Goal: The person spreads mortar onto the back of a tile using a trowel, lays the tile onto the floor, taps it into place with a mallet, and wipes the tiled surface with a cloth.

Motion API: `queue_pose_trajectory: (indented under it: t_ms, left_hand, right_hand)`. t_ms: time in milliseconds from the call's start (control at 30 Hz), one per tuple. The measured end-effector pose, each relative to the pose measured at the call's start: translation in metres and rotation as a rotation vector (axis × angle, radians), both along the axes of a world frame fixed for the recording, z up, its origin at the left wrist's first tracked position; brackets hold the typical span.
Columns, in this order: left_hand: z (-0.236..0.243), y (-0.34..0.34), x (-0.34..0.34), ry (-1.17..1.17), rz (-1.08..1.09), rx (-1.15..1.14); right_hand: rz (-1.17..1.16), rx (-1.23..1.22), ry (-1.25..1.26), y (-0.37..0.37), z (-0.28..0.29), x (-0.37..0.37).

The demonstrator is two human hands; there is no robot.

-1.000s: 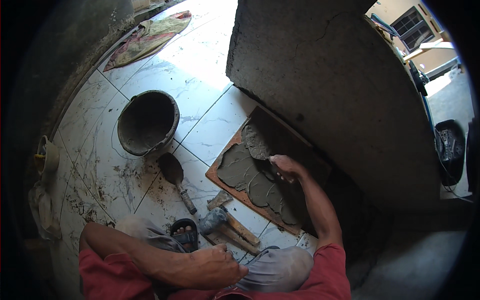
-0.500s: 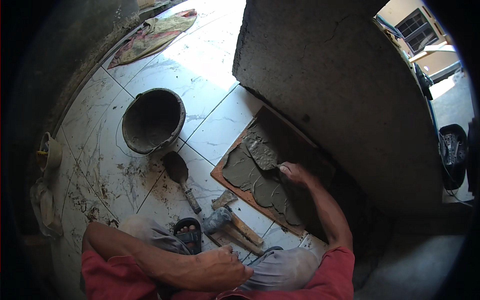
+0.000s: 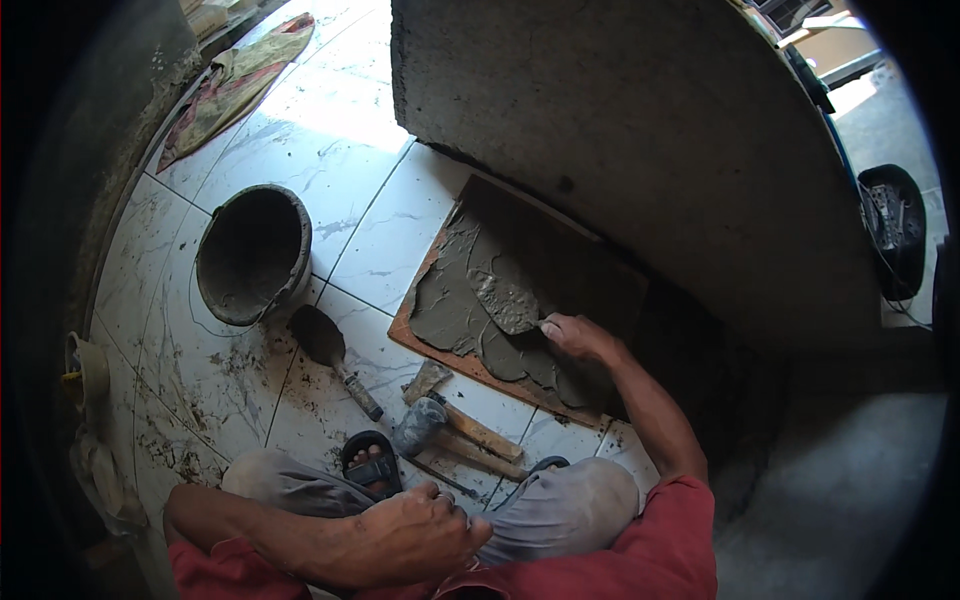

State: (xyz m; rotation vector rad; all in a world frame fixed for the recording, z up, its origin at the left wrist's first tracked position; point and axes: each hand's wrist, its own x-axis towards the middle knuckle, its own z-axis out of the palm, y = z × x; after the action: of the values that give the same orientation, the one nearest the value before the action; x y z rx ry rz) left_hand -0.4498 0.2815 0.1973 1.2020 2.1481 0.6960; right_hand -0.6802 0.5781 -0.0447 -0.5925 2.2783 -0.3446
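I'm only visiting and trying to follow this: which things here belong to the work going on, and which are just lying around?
In use:
right hand
grey mortar-coated trowel
wet grey mortar
brown wooden board

Lying about:
round mortar-caked bucket
second trowel on the tiles
wooden-handled hammer
crumpled cloth
left hand, resting on the knee

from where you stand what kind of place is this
Likely a building or renovation site indoors: a rough plastered wall, a board spread with wet mortar worked by a trowel in the right hand, and a mortar-caked bucket on spattered floor tiles.
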Motion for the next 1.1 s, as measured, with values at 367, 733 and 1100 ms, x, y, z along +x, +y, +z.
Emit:
queue_pose_trajectory:
  t_ms: [367,733,1100]
  left_hand:
    - [0.007,0.014,-0.009,-0.017,-0.083,-0.047]
    - [0.016,0.018,-0.016,-0.111,-0.149,-0.128]
    - [0.011,0.022,-0.010,-0.083,-0.072,-0.179]
  right_hand:
    - [-0.661,-0.026,0.123,0.052,-0.006,0.090]
    - [-1.213,-0.553,-0.322,-0.006,-0.031,0.049]
    - [-0.221,0.141,0.220,0.038,-0.027,0.005]
